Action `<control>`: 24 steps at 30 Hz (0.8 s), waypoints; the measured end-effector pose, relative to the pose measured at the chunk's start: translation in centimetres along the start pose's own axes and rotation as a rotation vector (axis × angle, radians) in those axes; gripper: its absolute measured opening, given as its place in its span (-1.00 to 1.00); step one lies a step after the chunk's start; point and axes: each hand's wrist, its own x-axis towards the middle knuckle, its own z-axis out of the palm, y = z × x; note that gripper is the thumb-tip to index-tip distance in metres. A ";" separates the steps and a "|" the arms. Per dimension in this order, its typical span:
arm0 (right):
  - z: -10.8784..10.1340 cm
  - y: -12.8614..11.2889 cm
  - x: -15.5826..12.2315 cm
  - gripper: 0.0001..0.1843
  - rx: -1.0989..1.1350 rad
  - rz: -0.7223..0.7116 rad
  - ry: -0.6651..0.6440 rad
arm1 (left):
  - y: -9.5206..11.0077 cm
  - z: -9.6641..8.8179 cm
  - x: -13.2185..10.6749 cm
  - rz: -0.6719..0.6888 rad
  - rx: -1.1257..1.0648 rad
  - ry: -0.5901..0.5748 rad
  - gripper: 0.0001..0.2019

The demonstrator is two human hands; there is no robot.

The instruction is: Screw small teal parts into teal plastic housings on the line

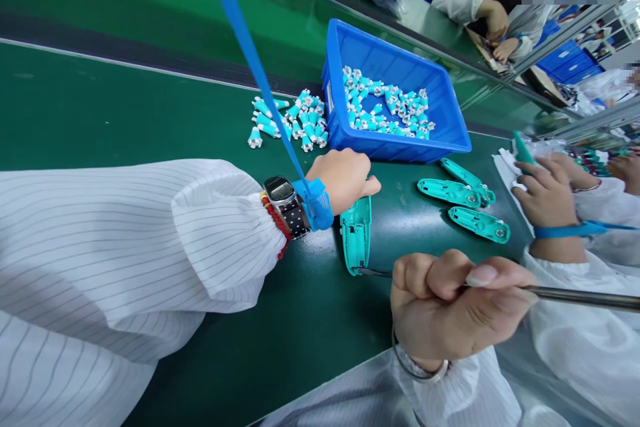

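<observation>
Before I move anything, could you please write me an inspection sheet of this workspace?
Surface: green work surface, shiny near the shells.
Job's things: open teal shell; thin metal tool, its tip at one end of that shell.
Clutter: loose teal-and-white parts heaped beside the blue bin, which holds more; three other shells lie to the right.
Left hand: over the shell's other end, grip hidden.
Right hand: closed around the tool.
Cables: none clearly seen; a blue strap runs up from the left wrist.
Surroundings: a co-worker's hand at right holds a teal piece; another person's hands show beyond the bin.
</observation>
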 end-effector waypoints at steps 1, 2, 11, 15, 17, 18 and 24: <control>1.1 -0.4 -2.2 -0.61 0.003 -0.013 -0.010 | 0.0 0.0 0.0 0.005 -0.016 0.000 -0.68; 2.6 -0.7 -4.7 -0.67 0.008 -0.044 -0.015 | 0.0 -0.1 0.0 0.010 -0.028 0.000 -0.67; 16.4 -1.6 -17.4 -0.88 0.168 -0.266 0.023 | -0.4 0.5 0.1 0.040 -0.078 0.058 -0.65; 17.7 -2.6 -16.8 -0.83 0.383 -0.351 0.058 | -0.5 0.7 -0.2 0.006 -0.063 0.080 -0.61; 17.6 -2.6 -16.5 -0.83 0.408 -0.351 0.037 | -0.5 0.6 -0.4 -0.011 -0.053 0.092 -0.58; 17.5 -2.6 -16.4 -0.81 0.417 -0.338 0.041 | -0.5 0.6 -0.4 -0.012 -0.051 0.099 -0.58; 16.6 -2.8 -16.2 -0.73 0.423 -0.327 0.107 | -0.5 0.4 -0.6 0.000 -0.036 0.102 -0.59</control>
